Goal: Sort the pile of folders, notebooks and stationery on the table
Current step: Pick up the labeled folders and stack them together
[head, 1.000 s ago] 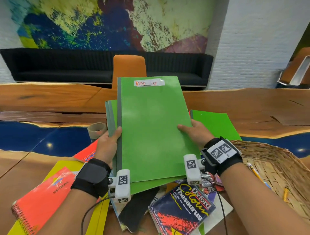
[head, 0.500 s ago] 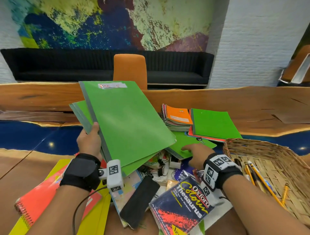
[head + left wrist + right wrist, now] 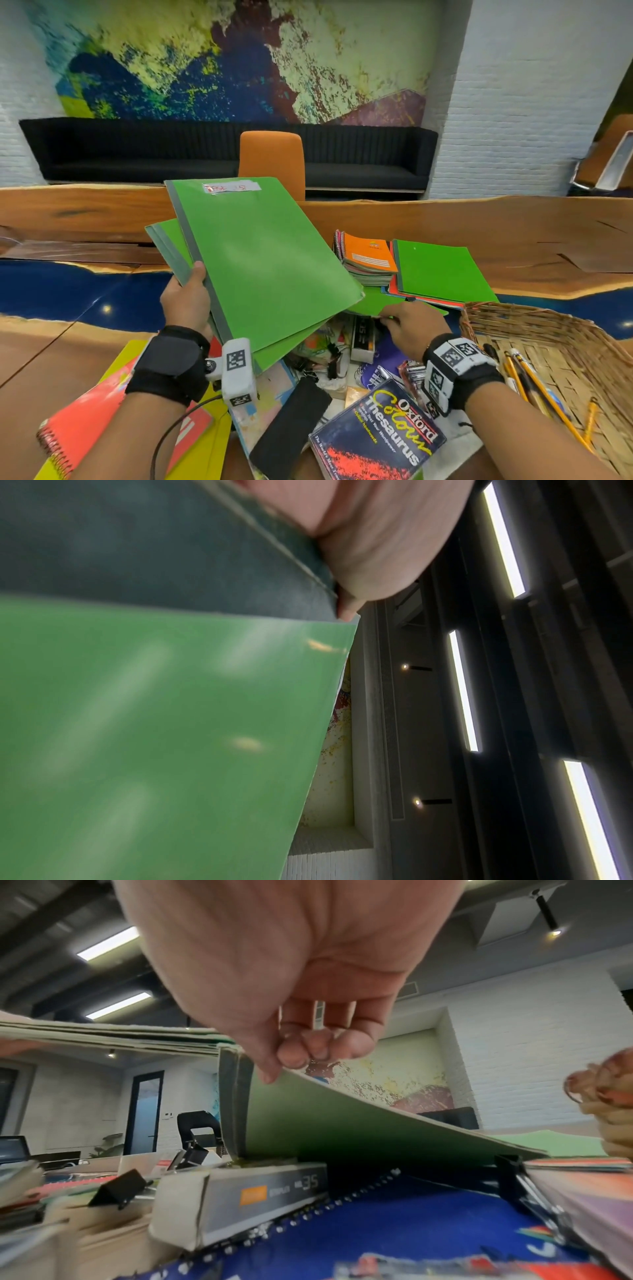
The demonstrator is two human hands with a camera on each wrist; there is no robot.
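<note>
My left hand [image 3: 186,301] grips two green folders [image 3: 263,260] by their grey spines, held tilted above the pile, while my right hand [image 3: 409,327] pinches the near edge of a third green folder [image 3: 373,305] lying across a staple box [image 3: 240,1194] and a blue spiral notebook [image 3: 394,1240] in the clutter. To lift it cleanly I would raise that edge slowly — a binder clip [image 3: 510,1167] seems to sit at its far side, though the view is blurred — then slide it under the held pair, spines aligned.
</note>
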